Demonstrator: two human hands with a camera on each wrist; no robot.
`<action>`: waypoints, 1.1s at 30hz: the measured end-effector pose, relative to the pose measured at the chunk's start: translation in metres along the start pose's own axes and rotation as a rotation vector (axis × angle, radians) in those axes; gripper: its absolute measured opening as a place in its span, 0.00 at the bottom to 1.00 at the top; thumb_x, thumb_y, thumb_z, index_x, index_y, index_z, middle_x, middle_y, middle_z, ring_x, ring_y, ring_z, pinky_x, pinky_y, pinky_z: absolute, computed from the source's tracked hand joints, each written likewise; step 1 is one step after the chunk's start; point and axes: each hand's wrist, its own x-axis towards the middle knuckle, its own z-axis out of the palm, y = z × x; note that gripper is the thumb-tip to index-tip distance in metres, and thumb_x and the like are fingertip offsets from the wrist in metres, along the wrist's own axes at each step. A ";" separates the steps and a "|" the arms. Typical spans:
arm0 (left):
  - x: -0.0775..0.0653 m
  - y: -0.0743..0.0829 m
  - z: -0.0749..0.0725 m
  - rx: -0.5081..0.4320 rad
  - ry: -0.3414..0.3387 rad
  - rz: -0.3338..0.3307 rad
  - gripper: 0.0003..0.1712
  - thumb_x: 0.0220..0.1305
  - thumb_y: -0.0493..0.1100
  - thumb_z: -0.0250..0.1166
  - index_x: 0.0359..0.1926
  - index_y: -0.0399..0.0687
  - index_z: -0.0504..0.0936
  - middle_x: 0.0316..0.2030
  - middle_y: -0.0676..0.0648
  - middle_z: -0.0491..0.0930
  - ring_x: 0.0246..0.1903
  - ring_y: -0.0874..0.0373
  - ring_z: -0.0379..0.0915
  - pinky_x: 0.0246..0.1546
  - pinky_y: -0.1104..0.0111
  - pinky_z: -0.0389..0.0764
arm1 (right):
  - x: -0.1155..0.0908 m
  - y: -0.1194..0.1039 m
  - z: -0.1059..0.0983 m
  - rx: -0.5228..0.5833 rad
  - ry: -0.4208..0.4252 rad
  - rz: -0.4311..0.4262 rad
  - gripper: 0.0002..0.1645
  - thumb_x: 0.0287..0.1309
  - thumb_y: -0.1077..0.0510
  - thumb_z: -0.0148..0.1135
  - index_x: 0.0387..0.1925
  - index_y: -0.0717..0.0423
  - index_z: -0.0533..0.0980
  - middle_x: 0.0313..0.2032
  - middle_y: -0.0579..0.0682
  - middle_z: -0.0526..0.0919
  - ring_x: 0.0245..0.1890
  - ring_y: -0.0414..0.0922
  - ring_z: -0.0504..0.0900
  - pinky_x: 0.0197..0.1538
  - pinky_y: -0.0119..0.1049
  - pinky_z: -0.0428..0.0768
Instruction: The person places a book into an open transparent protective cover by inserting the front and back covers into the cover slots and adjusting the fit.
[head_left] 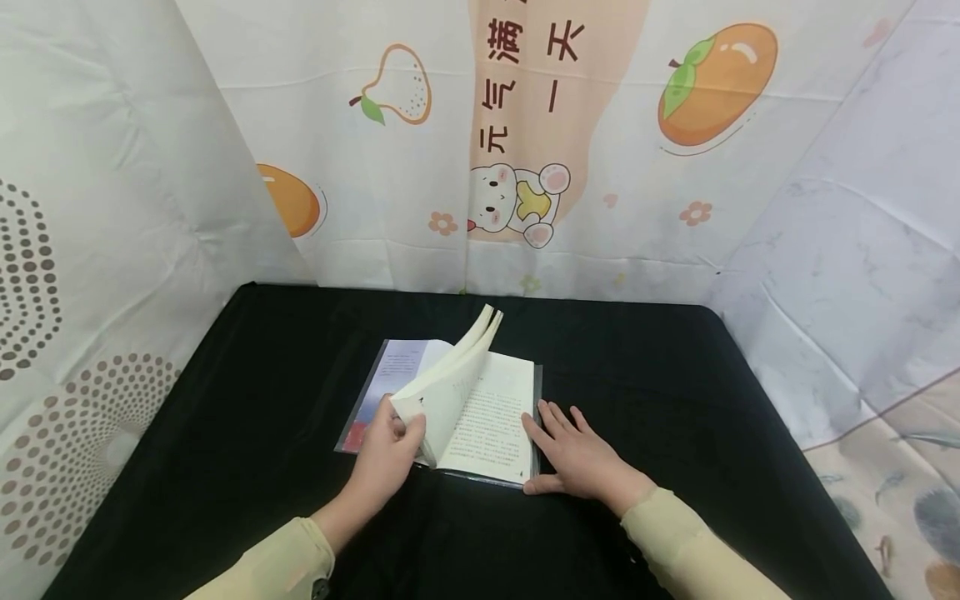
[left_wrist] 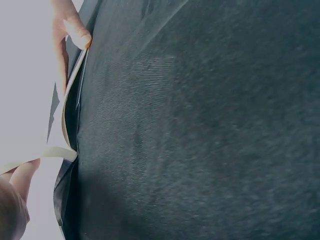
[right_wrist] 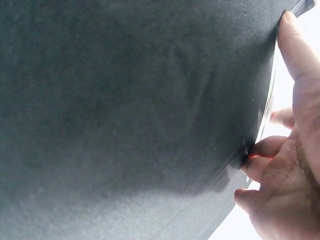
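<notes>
On the black table (head_left: 637, 358), the open book (head_left: 491, 412) lies near the middle of the head view, long axis running left to right. Its raised pages (head_left: 444, 392) slant toward the upper right from the nearer left hand (head_left: 388, 452), which pinches their lower-left corner; the right hand (head_left: 579, 457), fingers spread, rests on the book's right edge.

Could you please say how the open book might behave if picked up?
The open book would probably flop, since the pages in the left hand curve. Its cover may be slippery, as its clear margin looks like plastic.

Pale yellow sleeves (head_left: 279, 563) show one dark cuff button (head_left: 320, 588).
</notes>
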 end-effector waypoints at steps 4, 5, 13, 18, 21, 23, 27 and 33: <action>-0.002 -0.001 -0.003 -0.029 -0.002 -0.019 0.13 0.69 0.41 0.59 0.50 0.46 0.66 0.36 0.38 0.85 0.31 0.54 0.79 0.29 0.62 0.81 | 0.000 0.001 0.002 -0.001 -0.001 0.003 0.62 0.49 0.20 0.53 0.73 0.54 0.52 0.72 0.65 0.49 0.71 0.58 0.48 0.68 0.63 0.51; -0.002 -0.001 -0.003 -0.029 -0.001 -0.024 0.13 0.69 0.41 0.59 0.50 0.46 0.66 0.36 0.38 0.85 0.31 0.54 0.79 0.29 0.62 0.81 | 0.000 0.001 0.002 0.001 -0.001 0.003 0.62 0.49 0.20 0.52 0.74 0.54 0.52 0.72 0.64 0.49 0.71 0.58 0.48 0.68 0.63 0.51; -0.011 0.020 -0.005 -0.024 0.014 -0.041 0.11 0.69 0.36 0.57 0.49 0.42 0.66 0.35 0.36 0.84 0.28 0.48 0.78 0.22 0.68 0.75 | 0.001 0.002 0.003 0.009 -0.002 0.006 0.62 0.48 0.20 0.53 0.74 0.54 0.52 0.73 0.64 0.48 0.71 0.57 0.47 0.68 0.63 0.50; -0.018 0.035 -0.008 -0.014 0.014 -0.031 0.11 0.69 0.34 0.55 0.49 0.39 0.65 0.34 0.35 0.84 0.25 0.47 0.76 0.19 0.71 0.68 | 0.001 0.002 0.002 0.012 -0.013 0.010 0.62 0.48 0.20 0.53 0.74 0.53 0.51 0.73 0.64 0.48 0.72 0.57 0.46 0.68 0.63 0.49; -0.020 0.036 -0.010 -0.006 0.015 -0.021 0.11 0.69 0.34 0.55 0.49 0.39 0.65 0.32 0.36 0.84 0.19 0.52 0.71 0.17 0.72 0.65 | 0.001 0.002 0.003 0.016 -0.013 0.010 0.62 0.48 0.20 0.53 0.74 0.53 0.52 0.73 0.64 0.48 0.72 0.58 0.46 0.68 0.64 0.49; -0.020 0.033 -0.011 -0.008 0.017 -0.026 0.11 0.69 0.34 0.55 0.50 0.41 0.65 0.33 0.37 0.84 0.17 0.53 0.69 0.16 0.73 0.63 | 0.001 0.002 0.003 0.012 -0.012 0.011 0.62 0.48 0.20 0.53 0.74 0.53 0.52 0.73 0.64 0.48 0.72 0.58 0.46 0.68 0.64 0.49; -0.015 0.011 -0.011 -0.033 0.014 -0.008 0.13 0.69 0.36 0.57 0.52 0.44 0.66 0.36 0.38 0.84 0.19 0.48 0.73 0.15 0.73 0.63 | 0.001 0.001 0.002 0.012 -0.013 0.019 0.62 0.48 0.20 0.53 0.74 0.52 0.51 0.73 0.63 0.48 0.72 0.57 0.46 0.69 0.63 0.49; -0.013 -0.003 -0.013 -0.026 0.047 0.025 0.13 0.67 0.39 0.61 0.50 0.46 0.69 0.35 0.40 0.85 0.23 0.50 0.77 0.15 0.72 0.64 | 0.001 0.001 0.003 0.015 -0.023 0.034 0.63 0.48 0.19 0.52 0.74 0.53 0.51 0.73 0.62 0.48 0.72 0.56 0.45 0.69 0.63 0.48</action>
